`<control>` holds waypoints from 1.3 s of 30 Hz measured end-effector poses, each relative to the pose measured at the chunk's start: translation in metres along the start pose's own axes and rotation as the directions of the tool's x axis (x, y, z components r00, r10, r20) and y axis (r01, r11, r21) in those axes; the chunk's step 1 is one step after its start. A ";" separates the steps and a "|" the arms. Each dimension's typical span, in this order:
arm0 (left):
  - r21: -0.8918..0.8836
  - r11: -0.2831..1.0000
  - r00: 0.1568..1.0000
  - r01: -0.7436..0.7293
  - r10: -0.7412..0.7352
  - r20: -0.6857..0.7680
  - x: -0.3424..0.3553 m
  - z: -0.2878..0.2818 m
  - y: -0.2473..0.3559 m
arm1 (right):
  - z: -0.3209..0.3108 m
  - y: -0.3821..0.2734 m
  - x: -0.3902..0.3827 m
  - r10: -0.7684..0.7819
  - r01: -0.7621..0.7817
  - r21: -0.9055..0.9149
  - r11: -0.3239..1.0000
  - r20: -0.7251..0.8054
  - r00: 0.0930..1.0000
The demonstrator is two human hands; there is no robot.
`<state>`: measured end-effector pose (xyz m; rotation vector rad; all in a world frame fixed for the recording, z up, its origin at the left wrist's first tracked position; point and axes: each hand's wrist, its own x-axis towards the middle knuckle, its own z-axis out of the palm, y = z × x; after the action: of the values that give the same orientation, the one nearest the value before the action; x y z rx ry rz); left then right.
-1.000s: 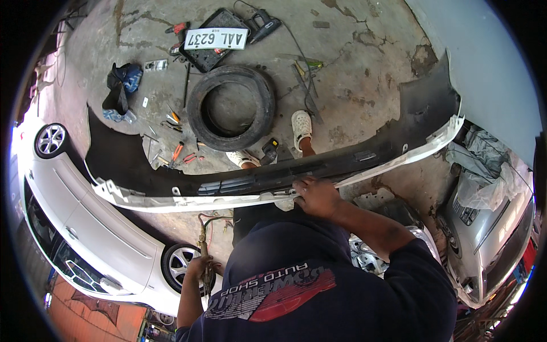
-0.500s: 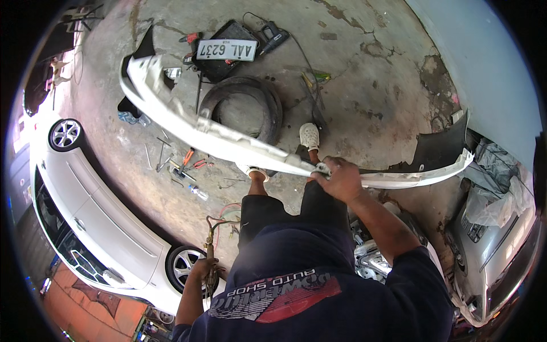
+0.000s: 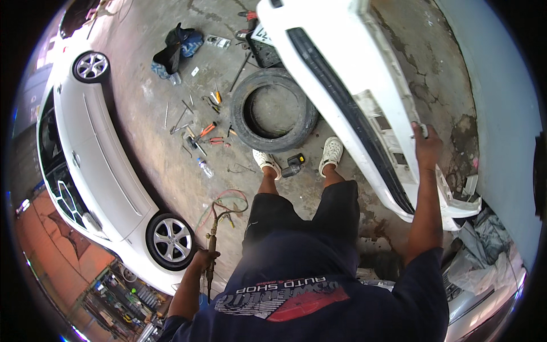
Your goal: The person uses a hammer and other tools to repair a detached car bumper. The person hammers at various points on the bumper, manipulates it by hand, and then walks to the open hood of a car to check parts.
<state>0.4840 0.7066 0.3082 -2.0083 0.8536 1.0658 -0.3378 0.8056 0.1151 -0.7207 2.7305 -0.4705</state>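
My right hand (image 3: 428,149) is closed on the upper edge of a white car bumper (image 3: 336,40), which stands slanted at my right front. A long black grille strip (image 3: 342,108) runs along the bumper. Low on my left, my left hand (image 3: 204,260) is wrapped round a brass-coloured gas torch (image 3: 212,242), and red and green hoses (image 3: 236,199) loop beside it. A black tyre (image 3: 242,128) lies flat on the floor beyond my feet, close to the bumper. Between my shoes sits a dark power tool with a yellow-marked battery (image 3: 293,165).
A white car (image 3: 102,171) stands along the left. Pliers (image 3: 216,141), a plastic bottle (image 3: 205,167) and several hand tools lie on the concrete floor. Further off are a dark cloth bundle (image 3: 183,43) and a black tool case (image 3: 265,55). At right are a wall (image 3: 496,85) and plastic sheeting (image 3: 484,268).
The bumper has swung to the right and turned, so its face with the black grille shows. My right hand has moved right and forward with it. The left hand keeps the torch.
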 end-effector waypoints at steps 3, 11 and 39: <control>0.069 0.995 0.997 0.073 -0.074 0.009 -0.006 0.017 0.011 | 0.012 0.014 0.029 -0.043 0.045 0.020 0.999 -0.101 0.994; 0.119 0.969 0.971 0.214 -0.224 0.080 0.004 0.028 0.018 | 0.080 0.064 0.089 0.048 -0.053 -0.026 0.998 -0.143 0.988; -0.157 0.912 0.894 0.378 -0.316 0.319 0.162 0.045 -0.046 | 0.439 -0.088 0.025 -0.645 0.671 -0.275 0.689 0.190 0.740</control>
<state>0.5740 0.7318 0.1608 -2.0130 0.2165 1.2360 -0.1708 0.6155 -0.2556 -1.8006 2.4119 -0.1013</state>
